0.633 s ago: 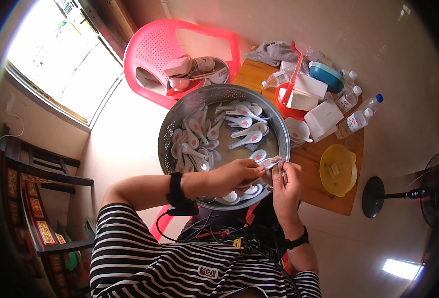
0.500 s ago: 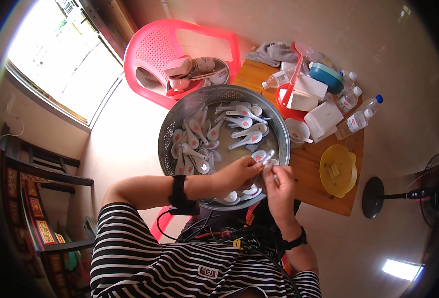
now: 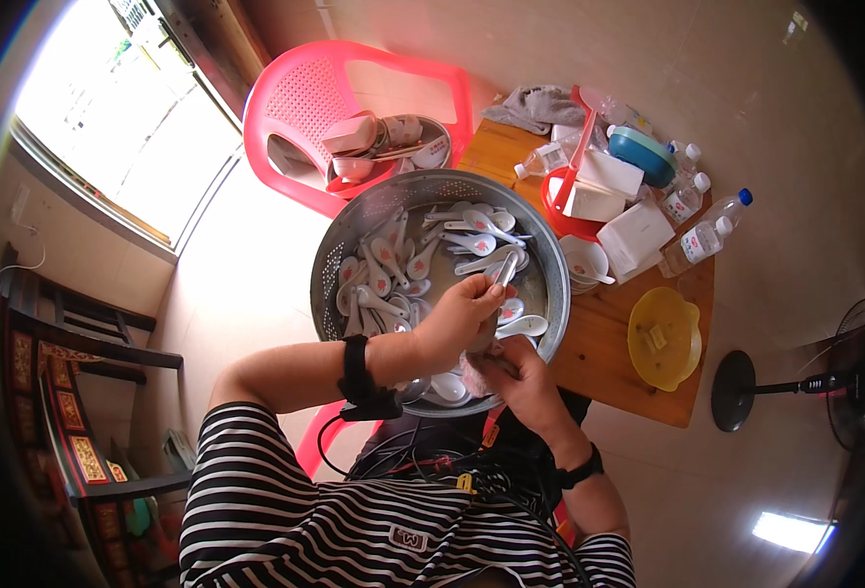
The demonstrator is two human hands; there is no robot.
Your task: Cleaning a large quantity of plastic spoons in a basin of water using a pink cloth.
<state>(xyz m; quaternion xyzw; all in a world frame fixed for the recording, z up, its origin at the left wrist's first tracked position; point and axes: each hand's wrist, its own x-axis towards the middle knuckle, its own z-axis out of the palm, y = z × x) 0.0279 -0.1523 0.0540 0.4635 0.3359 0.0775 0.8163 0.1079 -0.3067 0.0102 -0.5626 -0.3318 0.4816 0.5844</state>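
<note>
My left hand (image 3: 455,316) is closed round a white soup spoon (image 3: 505,268), its end pointing up and away between thumb and fingers. Close below it, my right hand (image 3: 532,384) pinches a pinkish cloth or pad (image 3: 474,374) against the lower part of what the left hand holds; the contact is partly hidden by fingers. Both hands are over the near right of a large round grey metal basin (image 3: 557,284) with small holes in its wall. Inside it lie many white spoons with red motifs, a heap (image 3: 385,257) at left and a stack (image 3: 478,243) at the far right.
A pink plastic chair (image 3: 300,103) beyond the basin holds bowls and chopsticks. At right, a wooden table (image 3: 589,338) carries a yellow bowl (image 3: 664,338), a red ladle (image 3: 579,147), white boxes and several bottles. A black fan (image 3: 736,390) stands farther right, a dark carved chair (image 3: 90,441) at left.
My left hand has shifted slightly away from me, raising the spoon's end. My right hand has come down and turned toward the left, and the pinkish cloth now shows.
</note>
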